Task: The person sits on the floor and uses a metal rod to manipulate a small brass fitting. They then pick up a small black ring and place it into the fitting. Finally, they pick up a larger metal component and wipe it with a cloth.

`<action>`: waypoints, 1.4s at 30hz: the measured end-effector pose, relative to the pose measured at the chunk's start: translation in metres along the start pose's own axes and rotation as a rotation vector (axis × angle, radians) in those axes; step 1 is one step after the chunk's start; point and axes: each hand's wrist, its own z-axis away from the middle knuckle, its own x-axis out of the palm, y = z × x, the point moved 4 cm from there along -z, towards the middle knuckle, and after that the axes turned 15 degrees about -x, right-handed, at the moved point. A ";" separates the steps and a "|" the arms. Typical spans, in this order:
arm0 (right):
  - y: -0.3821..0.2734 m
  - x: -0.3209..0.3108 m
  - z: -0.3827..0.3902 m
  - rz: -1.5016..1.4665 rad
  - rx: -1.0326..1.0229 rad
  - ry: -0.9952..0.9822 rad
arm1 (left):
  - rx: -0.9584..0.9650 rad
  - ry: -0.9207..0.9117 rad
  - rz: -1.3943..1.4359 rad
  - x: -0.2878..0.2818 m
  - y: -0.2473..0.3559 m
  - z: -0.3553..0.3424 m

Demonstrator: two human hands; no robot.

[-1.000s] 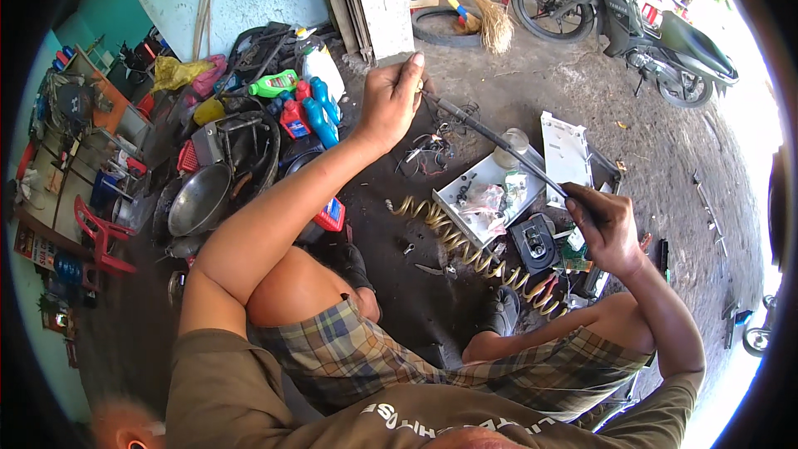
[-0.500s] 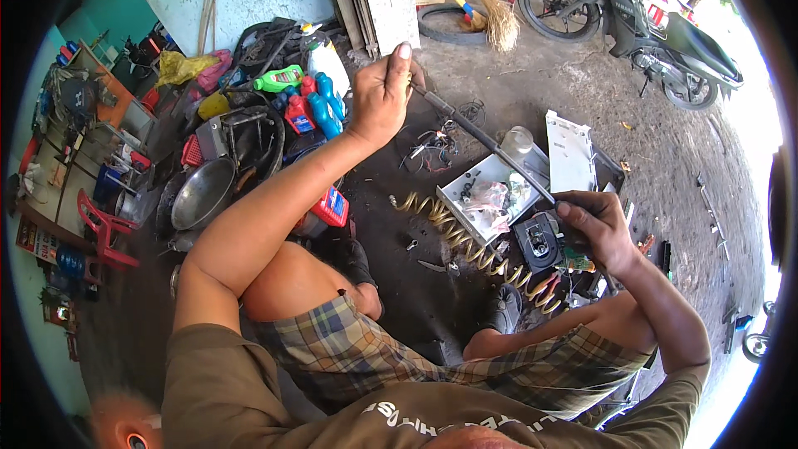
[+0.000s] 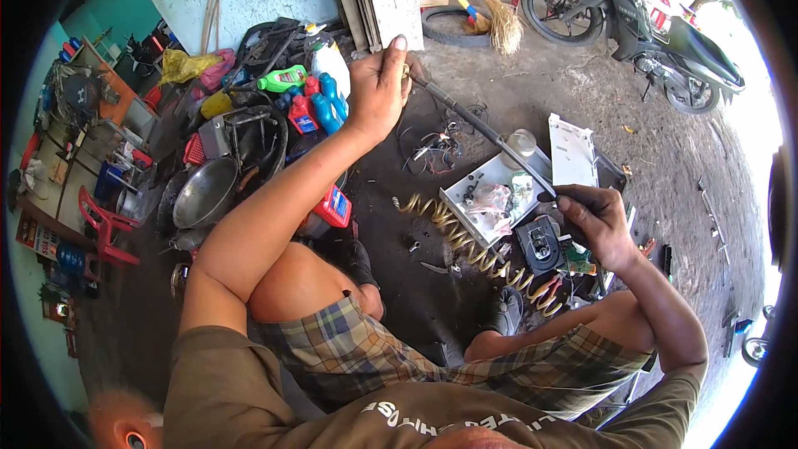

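A long, thin metal rod [image 3: 489,136], dark and thicker over its upper part, slants in front of me from upper left to lower right. My left hand [image 3: 379,93], raised and closed, holds its upper end with the thumb pointing up. The fingers of my right hand [image 3: 602,231] pinch its lower end between thumb and forefinger. Behind the rod, on the ground, lies an open grey metal box [image 3: 468,220] with plastic bags in it. A brass-coloured coil [image 3: 474,251] stretches along the box's near side. Close below my right hand is a black square device [image 3: 540,245].
Oil bottles [image 3: 324,108], a metal bowl [image 3: 205,192] and dark parts crowd the left. A red chair [image 3: 108,229] stands farther left. At the back are a loose tyre [image 3: 455,27], a broom [image 3: 504,23] and a parked motorbike [image 3: 644,29]. Tangled wires [image 3: 440,145] lie ahead.
Both hands keep their hold on the rod. My left hand has shifted very slightly up and left, tilting the rod a little; my right hand has hardly moved.
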 end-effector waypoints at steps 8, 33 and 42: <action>-0.002 -0.002 0.002 0.188 -0.186 0.052 | 0.089 -0.010 -0.110 0.005 0.001 -0.001; 0.002 0.008 0.011 0.110 -0.101 -0.013 | 0.146 0.044 -0.219 0.010 0.001 0.013; 0.079 0.045 -0.039 0.311 -0.140 -0.095 | -0.069 0.213 0.151 -0.027 -0.002 -0.043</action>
